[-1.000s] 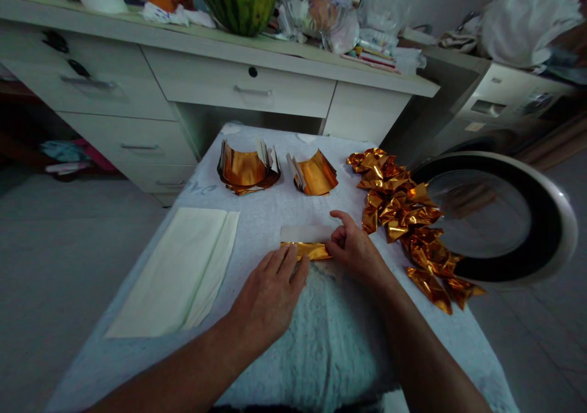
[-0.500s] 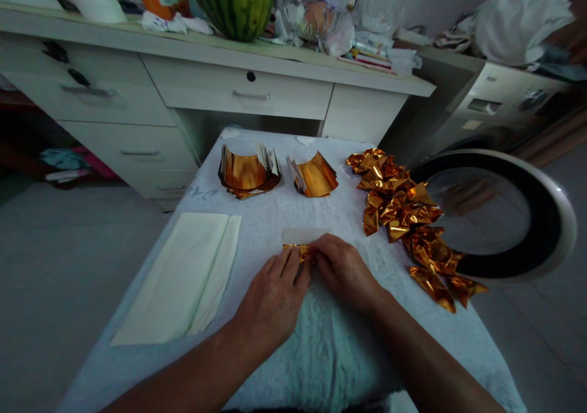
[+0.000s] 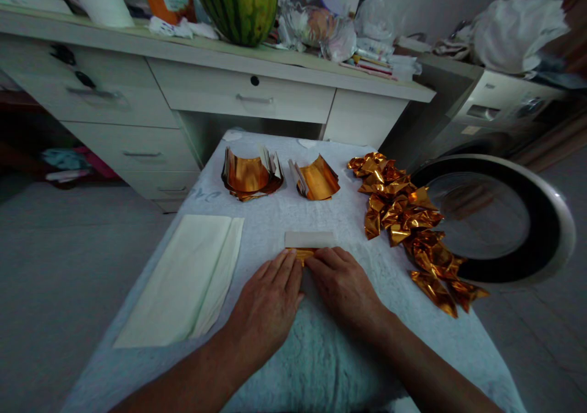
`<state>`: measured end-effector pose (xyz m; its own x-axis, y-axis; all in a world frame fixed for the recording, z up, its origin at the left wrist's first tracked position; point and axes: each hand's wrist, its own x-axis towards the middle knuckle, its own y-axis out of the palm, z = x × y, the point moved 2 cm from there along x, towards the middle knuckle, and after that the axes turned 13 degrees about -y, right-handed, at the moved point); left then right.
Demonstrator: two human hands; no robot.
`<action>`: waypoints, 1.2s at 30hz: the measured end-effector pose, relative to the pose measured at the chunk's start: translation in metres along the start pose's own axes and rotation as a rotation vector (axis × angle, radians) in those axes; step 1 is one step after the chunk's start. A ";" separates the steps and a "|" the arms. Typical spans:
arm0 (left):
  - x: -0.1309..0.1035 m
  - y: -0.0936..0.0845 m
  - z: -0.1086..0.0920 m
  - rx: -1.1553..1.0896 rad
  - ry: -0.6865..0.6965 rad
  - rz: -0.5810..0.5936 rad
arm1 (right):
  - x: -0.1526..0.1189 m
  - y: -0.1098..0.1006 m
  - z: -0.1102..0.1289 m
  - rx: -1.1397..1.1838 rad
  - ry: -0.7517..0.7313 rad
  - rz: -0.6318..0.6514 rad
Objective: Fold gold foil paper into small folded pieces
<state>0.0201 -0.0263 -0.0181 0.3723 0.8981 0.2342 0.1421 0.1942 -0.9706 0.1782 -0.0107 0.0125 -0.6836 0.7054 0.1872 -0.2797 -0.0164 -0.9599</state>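
A sheet of gold foil paper (image 3: 303, 254), folded at the near side with a pale grey strip on its far side, lies on the cloth-covered table in front of me. My left hand (image 3: 270, 300) lies on its left part with fingers stretched and pressed flat. At the right part, my right hand (image 3: 351, 288) has its fingers bent and closed on the folded edge; the thumb is mostly hidden. Beyond the hands stand two curved stacks of gold foil sheets, a larger stack (image 3: 249, 175) and a smaller stack (image 3: 321, 178). To the right lies a heap of folded gold foil pieces (image 3: 398, 208).
Folded pale paper (image 3: 183, 278) lies on the table's left side. Behind the table is a white drawer desk (image 3: 211, 95) bearing a cut watermelon (image 3: 236, 10) and plastic bags. A washing machine's open round door (image 3: 550, 217) comes close to the table's right edge.
The right fingers have gone from a raised pinch to lying lower along the foil's fold. More of the pale strip shows now. The whole view has shifted slightly.
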 end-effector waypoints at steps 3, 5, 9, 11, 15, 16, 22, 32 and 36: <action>-0.004 -0.001 0.006 0.001 0.016 -0.008 | -0.004 0.001 0.006 -0.007 0.025 0.030; -0.006 -0.002 0.009 0.004 0.050 0.001 | -0.007 0.002 0.011 -0.004 0.045 0.049; -0.005 -0.007 0.016 0.004 0.093 0.057 | -0.013 0.004 0.017 -0.022 0.071 0.078; -0.003 -0.011 0.018 0.007 0.105 0.083 | -0.014 0.005 0.017 -0.031 0.072 0.084; -0.003 -0.014 0.021 0.000 0.098 0.102 | -0.021 0.005 0.015 -0.040 0.064 0.073; -0.004 -0.013 0.022 0.004 0.094 0.095 | -0.023 0.005 0.013 -0.039 0.054 0.076; -0.009 -0.004 0.027 -0.002 0.173 0.002 | -0.044 -0.004 0.001 -0.083 0.045 0.117; -0.013 -0.004 0.031 -0.059 0.148 -0.140 | -0.066 -0.008 -0.011 -0.159 0.106 0.107; -0.013 -0.005 0.031 -0.068 0.134 -0.135 | -0.069 -0.009 -0.012 -0.161 0.109 0.105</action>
<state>-0.0137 -0.0266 -0.0179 0.4636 0.8043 0.3718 0.2589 0.2783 -0.9249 0.2360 -0.0503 0.0059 -0.6237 0.7786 0.0693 -0.0941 0.0132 -0.9955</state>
